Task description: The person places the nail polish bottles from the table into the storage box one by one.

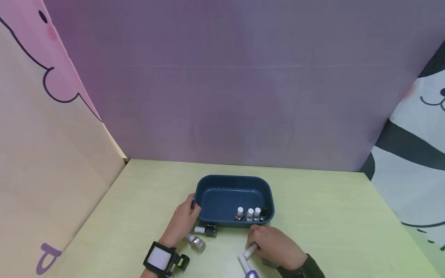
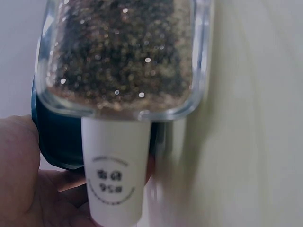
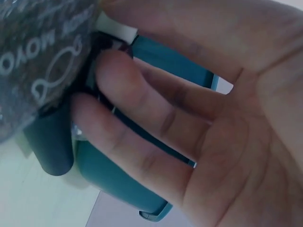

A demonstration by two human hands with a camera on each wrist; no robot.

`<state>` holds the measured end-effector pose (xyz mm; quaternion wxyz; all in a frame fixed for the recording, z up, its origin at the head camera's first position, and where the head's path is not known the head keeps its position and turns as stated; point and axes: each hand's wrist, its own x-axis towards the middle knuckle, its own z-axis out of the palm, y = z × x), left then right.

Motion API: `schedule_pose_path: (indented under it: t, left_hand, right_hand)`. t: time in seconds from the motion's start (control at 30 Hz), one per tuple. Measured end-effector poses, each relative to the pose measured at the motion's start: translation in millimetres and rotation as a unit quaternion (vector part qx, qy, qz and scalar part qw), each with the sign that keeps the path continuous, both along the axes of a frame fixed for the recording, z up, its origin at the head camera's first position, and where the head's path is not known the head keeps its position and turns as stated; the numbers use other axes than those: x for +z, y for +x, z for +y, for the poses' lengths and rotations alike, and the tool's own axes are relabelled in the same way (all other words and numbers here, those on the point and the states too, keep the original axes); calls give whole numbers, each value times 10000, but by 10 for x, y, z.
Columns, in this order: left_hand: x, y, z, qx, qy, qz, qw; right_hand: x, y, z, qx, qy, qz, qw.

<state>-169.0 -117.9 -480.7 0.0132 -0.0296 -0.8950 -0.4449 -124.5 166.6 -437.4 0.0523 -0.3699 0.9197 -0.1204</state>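
In the head view, my left hand (image 1: 183, 217) grips the left end of a dark blue tray (image 1: 222, 196), thumb over its rim. Several small nail polish bottles (image 1: 250, 214) stand in the tray's front right corner. My right hand (image 1: 274, 245) is just in front of that corner. The right wrist view shows its thumb and fingers pinching a dark nail polish bottle (image 3: 111, 43) with a white cap, partly hidden by the fingers. Close to the left wrist camera lies a glitter nail polish bottle (image 2: 118, 56) with a white cap.
A black nail polish bottle (image 1: 210, 231) lies before the tray. A purple one (image 1: 251, 273) lies at the front edge of view, beside a white cap (image 1: 251, 251). A black-capped glitter bottle (image 3: 42, 61) is near the right palm. Purple cloth (image 1: 222, 96) hangs behind the table.
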Motion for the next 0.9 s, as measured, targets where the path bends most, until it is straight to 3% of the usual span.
schedule_pose_path:
  t: [0.27, 0.9]
  left_hand:
    - [-8, -5, 1, -10, 7, 31, 10000]
    - [3, 7, -1, -28, 92, -79, 9999]
  right_hand:
    - [19, 9, -9, -100, 55, -352, 9993]
    - [36, 18, -20, 116, 140, 19, 9998]
